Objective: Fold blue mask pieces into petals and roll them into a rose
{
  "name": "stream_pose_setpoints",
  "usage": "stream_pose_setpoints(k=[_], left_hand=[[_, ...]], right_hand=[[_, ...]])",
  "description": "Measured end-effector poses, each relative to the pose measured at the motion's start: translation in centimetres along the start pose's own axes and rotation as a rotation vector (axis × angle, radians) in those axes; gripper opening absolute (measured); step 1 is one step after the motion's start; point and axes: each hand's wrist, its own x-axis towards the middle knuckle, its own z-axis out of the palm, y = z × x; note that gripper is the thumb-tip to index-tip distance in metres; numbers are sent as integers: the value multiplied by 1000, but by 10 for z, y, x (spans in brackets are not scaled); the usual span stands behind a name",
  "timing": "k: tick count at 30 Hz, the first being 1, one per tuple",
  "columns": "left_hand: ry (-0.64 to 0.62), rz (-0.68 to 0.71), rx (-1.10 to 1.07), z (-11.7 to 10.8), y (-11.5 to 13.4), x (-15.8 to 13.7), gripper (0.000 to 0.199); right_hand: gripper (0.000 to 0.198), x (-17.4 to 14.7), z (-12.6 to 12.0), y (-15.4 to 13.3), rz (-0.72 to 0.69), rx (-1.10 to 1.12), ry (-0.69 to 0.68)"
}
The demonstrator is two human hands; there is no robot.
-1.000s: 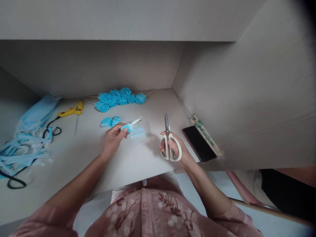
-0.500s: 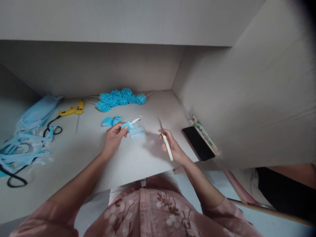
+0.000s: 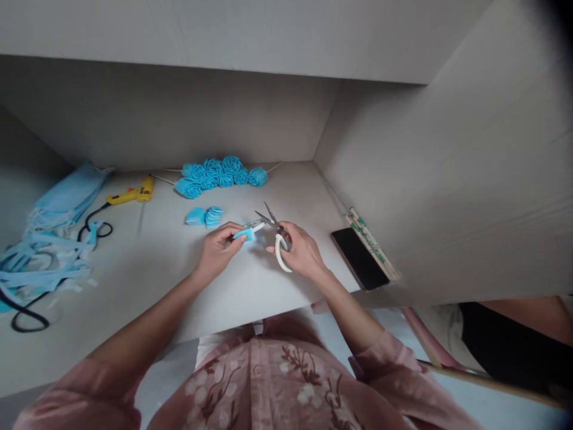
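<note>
Over the desk (image 3: pixel 250 295), the left hand (image 3: pixel 218 246) pinches a blue piece (image 3: pixel 245 235), a white strip (image 3: pixel 258 227) jutting right and slightly far from it toward the scissors (image 3: pixel 276 226), blades parted, in the right hand (image 3: pixel 303 249)

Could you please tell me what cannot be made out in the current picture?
Head view: part of the blue piece, hidden by the fingers of the left hand.
Head view: part of the scissors' handles, covered by the right hand.
Head view: where the black cord goes, as the left edge cuts it off.
Head view: the green marks on the pale packet, too small to read.
</note>
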Motion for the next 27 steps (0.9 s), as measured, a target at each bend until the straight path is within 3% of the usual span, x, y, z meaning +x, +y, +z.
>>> stream_pose_setpoints(k=[17, 23, 27], left_hand=[[22, 5, 40, 0, 0, 2, 16], [98, -39, 15, -3, 2, 3, 18], [115, -62, -22, -4, 5, 4, 21]], right_hand=[[45, -4, 4, 11, 106, 360, 41], [51, -7, -9, 11, 56, 363, -19], [50, -10, -5, 10, 71, 304, -26]])
